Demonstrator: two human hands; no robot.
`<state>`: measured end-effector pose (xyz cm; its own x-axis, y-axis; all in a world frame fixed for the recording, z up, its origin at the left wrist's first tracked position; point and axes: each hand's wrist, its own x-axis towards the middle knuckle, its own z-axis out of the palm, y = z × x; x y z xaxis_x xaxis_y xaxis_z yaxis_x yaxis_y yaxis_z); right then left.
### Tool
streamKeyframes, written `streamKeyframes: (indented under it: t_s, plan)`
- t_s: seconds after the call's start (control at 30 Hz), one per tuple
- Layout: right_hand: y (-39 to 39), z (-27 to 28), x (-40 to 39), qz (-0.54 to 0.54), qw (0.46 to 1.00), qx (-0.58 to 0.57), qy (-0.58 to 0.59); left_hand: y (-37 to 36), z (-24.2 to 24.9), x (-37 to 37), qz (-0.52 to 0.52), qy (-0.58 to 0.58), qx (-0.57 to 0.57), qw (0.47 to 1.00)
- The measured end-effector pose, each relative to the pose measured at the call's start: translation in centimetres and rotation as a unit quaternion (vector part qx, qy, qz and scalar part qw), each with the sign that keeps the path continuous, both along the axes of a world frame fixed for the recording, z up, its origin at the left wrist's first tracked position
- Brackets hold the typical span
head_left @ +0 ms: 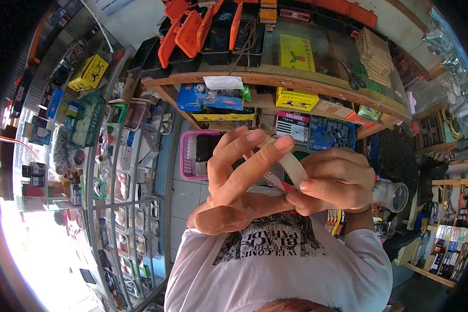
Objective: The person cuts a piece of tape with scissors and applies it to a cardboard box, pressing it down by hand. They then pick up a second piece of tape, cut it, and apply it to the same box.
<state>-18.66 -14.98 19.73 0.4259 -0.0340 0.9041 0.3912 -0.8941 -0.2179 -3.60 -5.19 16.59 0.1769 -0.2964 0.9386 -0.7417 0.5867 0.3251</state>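
Note:
Both hands are raised in front of the white printed shirt, near the middle of the view. A pale curved band, like a roll of tape (293,167), stands between them. My left hand (235,179), on the left side of the view, has its fingers spread, with the fingertips by the upper end of the band. My right hand (336,180) pinches the band's lower end between thumb and fingers. A red and white piece shows behind the band, partly hidden by the fingers.
Beyond the hands is a wooden-framed glass counter (275,80) holding orange-lidded boxes (190,34), scissors (354,78) and brown paper bags (374,56). A pink basket (184,156) sits below. Glass shelves (127,205) with goods stand left; a clear jar (398,196) is right.

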Motion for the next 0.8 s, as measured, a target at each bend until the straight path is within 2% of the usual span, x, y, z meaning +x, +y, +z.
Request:
streamKeyframes:
  t_s: [0.07, 0.17, 0.27, 0.53, 0.7, 0.8]
  plan:
    - [0.1, 0.0, -0.3, -0.017, 0.999, 0.011, 0.027, -0.1, 0.0, 0.0, -0.006, 0.001, -0.011, 1.000]
    - [-0.3, 0.6, 0.3, 0.047, 0.999, 0.025, -0.003, -0.3, 0.0, 0.2, -0.017, 0.008, -0.033, 0.999]
    - [-0.8, 2.2, -0.3, 0.082, 0.992, 0.057, 0.074, -0.5, 0.0, 0.2, -0.023, 0.010, -0.042, 0.999]
    - [-1.8, 3.2, -0.8, 0.029, 0.994, -0.041, 0.095, 0.5, 0.5, 0.3, -0.002, -0.002, 0.019, 1.000]
    - [-2.2, 4.1, -0.6, -0.027, 0.987, -0.134, 0.089, 0.0, 0.4, 0.5, -0.021, -0.001, 0.006, 1.000]
    - [-2.3, 3.6, -0.2, -0.049, 0.983, -0.164, 0.074, 0.5, 1.2, 0.7, 0.011, -0.040, 0.070, 0.997]
